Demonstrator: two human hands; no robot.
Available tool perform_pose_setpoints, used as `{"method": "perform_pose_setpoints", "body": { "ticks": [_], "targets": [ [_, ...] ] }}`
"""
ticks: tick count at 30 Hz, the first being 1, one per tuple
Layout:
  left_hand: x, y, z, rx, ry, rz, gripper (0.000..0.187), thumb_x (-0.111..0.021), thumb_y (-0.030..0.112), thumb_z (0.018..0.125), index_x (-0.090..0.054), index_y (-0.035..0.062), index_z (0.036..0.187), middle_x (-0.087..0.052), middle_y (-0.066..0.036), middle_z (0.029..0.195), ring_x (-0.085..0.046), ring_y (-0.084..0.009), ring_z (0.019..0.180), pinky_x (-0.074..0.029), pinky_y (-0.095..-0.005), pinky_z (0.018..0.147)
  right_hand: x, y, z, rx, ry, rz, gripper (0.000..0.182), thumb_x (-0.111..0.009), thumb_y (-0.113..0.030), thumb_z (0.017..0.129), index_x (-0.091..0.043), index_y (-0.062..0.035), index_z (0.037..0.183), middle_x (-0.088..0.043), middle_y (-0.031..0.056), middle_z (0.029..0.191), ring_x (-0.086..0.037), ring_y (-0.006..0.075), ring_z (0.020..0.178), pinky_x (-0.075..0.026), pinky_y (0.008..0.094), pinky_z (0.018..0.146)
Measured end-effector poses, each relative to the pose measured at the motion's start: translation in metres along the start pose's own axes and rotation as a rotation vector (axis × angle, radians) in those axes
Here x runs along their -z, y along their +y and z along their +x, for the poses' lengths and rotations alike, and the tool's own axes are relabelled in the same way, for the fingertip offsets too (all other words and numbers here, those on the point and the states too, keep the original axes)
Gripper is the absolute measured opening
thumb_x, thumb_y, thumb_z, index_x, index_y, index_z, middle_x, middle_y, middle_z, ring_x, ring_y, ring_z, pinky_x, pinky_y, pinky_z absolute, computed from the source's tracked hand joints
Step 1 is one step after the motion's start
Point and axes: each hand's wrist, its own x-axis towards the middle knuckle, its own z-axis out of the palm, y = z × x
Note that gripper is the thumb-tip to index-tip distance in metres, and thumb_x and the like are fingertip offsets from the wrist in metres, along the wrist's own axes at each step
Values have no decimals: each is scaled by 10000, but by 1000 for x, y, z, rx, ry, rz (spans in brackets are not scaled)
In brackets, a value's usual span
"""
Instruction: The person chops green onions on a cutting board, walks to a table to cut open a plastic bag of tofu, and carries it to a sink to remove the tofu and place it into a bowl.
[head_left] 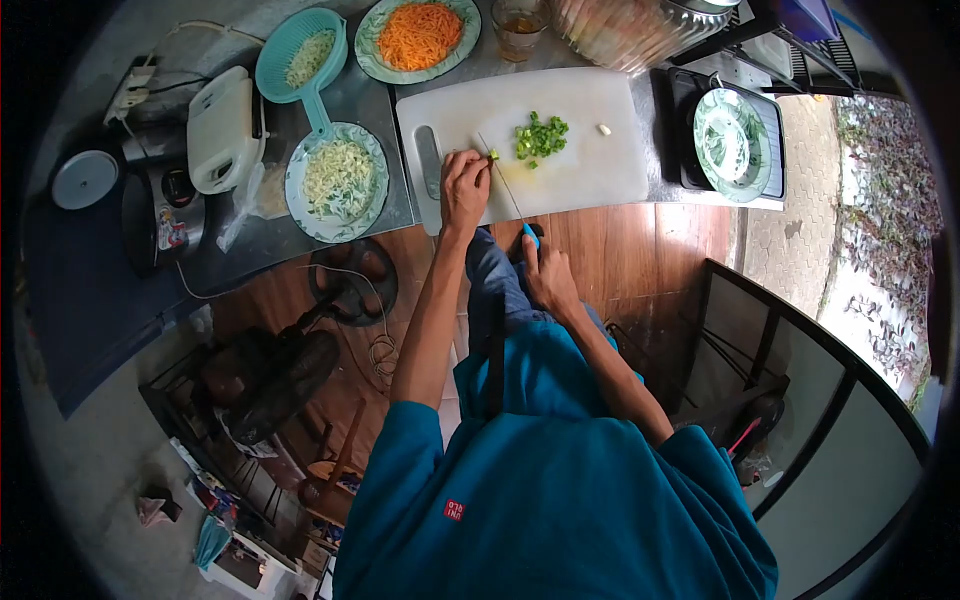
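On the white cutting board (590, 115) lies a small heap of chopped green onion (541, 137). My left hand (466, 188) is closed at the board's left part, its fingertips pinching a short green onion piece (493, 155). My right hand (549, 275) grips the blue handle of a knife (512, 193) below the board's near edge. The thin blade reaches up across the board, right beside my left fingertips. A small pale piece (604, 130), perhaps garlic, rests to the right of the heap.
Left of the board stand a plate of shredded pale vegetable (340, 180), a turquoise strainer (300, 55) and a white appliance (225, 130). Behind it are a plate of shredded carrot (418, 36) and a glass (518, 30). A patterned plate (733, 140) sits on a dark tray at right.
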Motion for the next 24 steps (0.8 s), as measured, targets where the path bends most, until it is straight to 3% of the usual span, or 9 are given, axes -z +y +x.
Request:
{"method": "perform_pose_setpoints", "body": {
  "ticks": [3, 6, 11, 18, 19, 24],
  "targets": [
    [0, 0, 0, -7, 19, 2, 118, -673, -52, 723, -670, -28, 838, -596, -106, 915, -575, -301, 901, -489, -389, 784, -7, -5, 4, -186, -59, -89, 425, -436, -343, 996, -583, 48, 922, -582, 359, 821, -566, 528, 794, -431, 586, 681],
    [0, -1, 2, -30, 4, 4, 114, -670, -55, 729, -666, -34, 841, -602, -110, 915, -574, -305, 901, -489, -389, 784, -30, 3, 10, -68, 47, -126, 416, -463, -354, 985, -584, 29, 872, -594, 343, 745, -581, 532, 735, -476, 575, 670],
    [0, -1, 4, -90, 2, 16, 102, -667, -50, 747, -657, -32, 847, -616, -129, 906, -579, -324, 877, -488, -397, 774, -2, 8, 3, -172, -35, -155, 442, -460, -395, 978, -589, 22, 907, -604, 347, 787, -589, 525, 766, -486, 567, 684],
    [5, 4, 6, -24, -18, 23, 108, -669, -9, 781, -672, -32, 886, -622, -133, 909, -585, -321, 882, -488, -396, 780, 6, 10, 2, -58, 53, -115, 404, -468, -350, 982, -580, 26, 884, -603, 335, 805, -587, 519, 795, -474, 567, 679],
    [5, 4, 6, -2, -23, 10, 117, -672, 5, 790, -678, -27, 902, -623, -130, 909, -585, -317, 887, -488, -395, 785, 14, 5, -1, -157, -45, -79, 396, -466, -327, 984, -577, 41, 889, -599, 330, 841, -581, 518, 819, -461, 565, 691],
    [5, 2, 6, 13, -14, -17, 109, -678, 26, 798, -681, -13, 900, -626, -129, 912, -583, -314, 898, -486, -399, 788, 11, 7, 4, -75, -46, -57, 391, -462, -317, 985, -577, 47, 901, -587, 332, 879, -566, 532, 794, -438, 577, 688]
  ]
}}
